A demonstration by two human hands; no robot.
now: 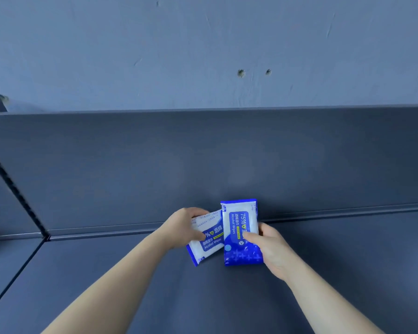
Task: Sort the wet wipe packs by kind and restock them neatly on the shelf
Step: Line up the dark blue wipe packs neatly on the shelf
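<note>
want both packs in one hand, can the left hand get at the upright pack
Probably yes: the upright pack lies close beside the left hand, overlapping the tilted pack that hand grips; its fingers are full, though, and the right hand holds the upright one.

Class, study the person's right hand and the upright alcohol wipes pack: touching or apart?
Touching. The head view shows the right hand gripping the upright pack. Its thumb lies on the pack's front, with no gap.

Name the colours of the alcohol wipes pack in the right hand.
The alcohol wipes pack is blue and white, head view.
</note>
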